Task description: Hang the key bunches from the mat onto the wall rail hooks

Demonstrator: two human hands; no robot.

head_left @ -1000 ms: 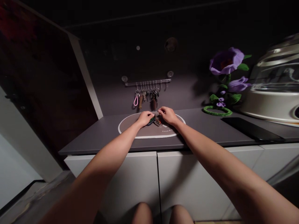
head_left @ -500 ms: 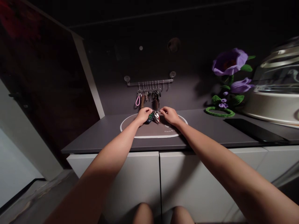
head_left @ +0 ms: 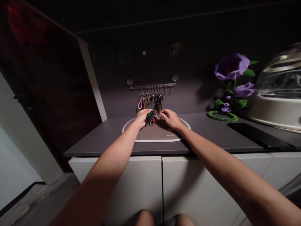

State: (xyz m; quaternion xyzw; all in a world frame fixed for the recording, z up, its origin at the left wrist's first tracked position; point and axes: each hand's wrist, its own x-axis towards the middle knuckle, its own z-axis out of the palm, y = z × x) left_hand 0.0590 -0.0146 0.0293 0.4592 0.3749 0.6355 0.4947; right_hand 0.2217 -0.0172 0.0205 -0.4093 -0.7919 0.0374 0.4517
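Above a round-edged brown mat (head_left: 150,135) with a pale rim, my left hand (head_left: 141,118) is closed on a dark key fob (head_left: 150,115) with green markings. A beaded charm with a red piece (head_left: 154,120) dangles beside the fob, between the hands. My right hand (head_left: 171,119) pinches at the right end of the same bunch, with metal at its fingertips; whether that is a key or a ring is too small to tell. Behind the hands, several keys (head_left: 155,98) and a pink loop strap (head_left: 140,103) hang from a clear hook rail (head_left: 152,86) on the wall.
On the right of the dark counter (head_left: 94,138) are a purple flower ornament (head_left: 232,67) with a green ring base, a flat black slab (head_left: 258,135) and a large cream appliance (head_left: 277,106). White cabinet doors (head_left: 141,182) stand below the front edge. A dark door is at left.
My left hand has turned the fob up and slightly left. The charm has swung left, showing its red piece. The whole view has shifted slightly down.
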